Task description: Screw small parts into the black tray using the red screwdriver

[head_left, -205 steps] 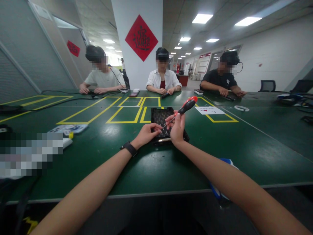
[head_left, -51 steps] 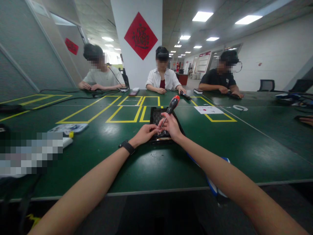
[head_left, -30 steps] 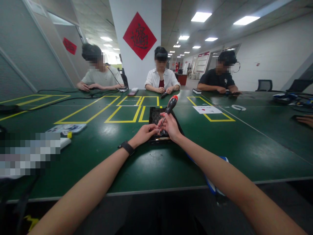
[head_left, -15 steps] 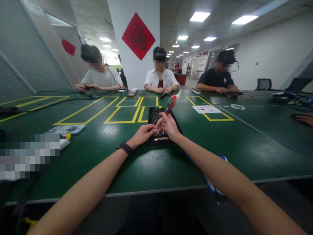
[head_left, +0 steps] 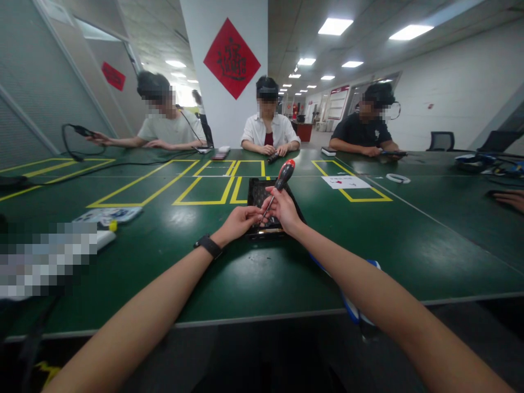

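Of the things at work I counted 1 screwdriver (head_left: 284,174), w/ black & red handle, & 1 black box (head_left: 268,237) on the green table (head_left: 229,289). Two hands of the wearer were there: L hand (head_left: 238,222), w/ 1 dark wristband (head_left: 209,246), & R hand (head_left: 285,211). Opposite sat 3 co-workers (head_left: 268,134); to the R of the box lay 1 paper sheet (head_left: 346,182) & 1 white ring (head_left: 398,178).

The screwdriver was over the box, held slanted: its long axis ran from handle, up & R, to tip, down & L. R hand's fingers were wrapped around it, approx. where handle met shaft. L hand's thumb & fingertips were drawn together just beside the shaft's low end; if they gripped sth. small, I could not tell.
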### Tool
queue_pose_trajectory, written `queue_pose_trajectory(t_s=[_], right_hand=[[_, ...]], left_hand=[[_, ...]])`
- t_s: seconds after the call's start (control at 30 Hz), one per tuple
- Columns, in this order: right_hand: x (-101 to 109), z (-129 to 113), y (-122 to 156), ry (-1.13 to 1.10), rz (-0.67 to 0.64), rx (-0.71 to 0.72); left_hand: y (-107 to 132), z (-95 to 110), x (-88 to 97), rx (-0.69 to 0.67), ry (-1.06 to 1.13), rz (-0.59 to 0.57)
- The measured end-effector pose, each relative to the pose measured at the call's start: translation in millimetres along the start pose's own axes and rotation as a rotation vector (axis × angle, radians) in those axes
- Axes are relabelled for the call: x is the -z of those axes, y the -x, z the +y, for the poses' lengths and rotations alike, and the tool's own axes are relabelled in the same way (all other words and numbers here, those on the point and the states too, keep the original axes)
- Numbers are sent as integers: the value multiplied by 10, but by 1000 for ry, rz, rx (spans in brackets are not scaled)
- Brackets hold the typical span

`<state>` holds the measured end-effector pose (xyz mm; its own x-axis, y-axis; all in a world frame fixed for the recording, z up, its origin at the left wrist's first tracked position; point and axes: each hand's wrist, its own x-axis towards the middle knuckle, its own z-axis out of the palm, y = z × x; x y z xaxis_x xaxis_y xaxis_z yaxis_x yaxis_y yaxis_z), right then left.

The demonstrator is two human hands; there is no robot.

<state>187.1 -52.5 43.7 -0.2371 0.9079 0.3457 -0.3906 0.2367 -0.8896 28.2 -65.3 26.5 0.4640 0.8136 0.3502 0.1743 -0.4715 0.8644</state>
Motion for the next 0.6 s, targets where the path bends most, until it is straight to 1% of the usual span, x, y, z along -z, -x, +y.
queue_pose_trajectory(t_s=[0.07, 0.2, 0.3, 0.47, 0.6], right_hand=[[-2, 12, -3, -10, -4, 5], [-14, 21, -2, -25, -10, 31], [-20, 16, 0, -32, -3, 35], [-22, 0, 3, -21, -6, 28], [-21, -16, 12, -2, -5, 16]], left_hand=[[6, 9, -3, -13, -18, 14], [5, 10, -9, -23, -145, 85], [-4, -1, -9, -18, -182, 106], [-5, 1, -6, -17, -145, 92], [8, 9, -5, 1, -44, 18]])
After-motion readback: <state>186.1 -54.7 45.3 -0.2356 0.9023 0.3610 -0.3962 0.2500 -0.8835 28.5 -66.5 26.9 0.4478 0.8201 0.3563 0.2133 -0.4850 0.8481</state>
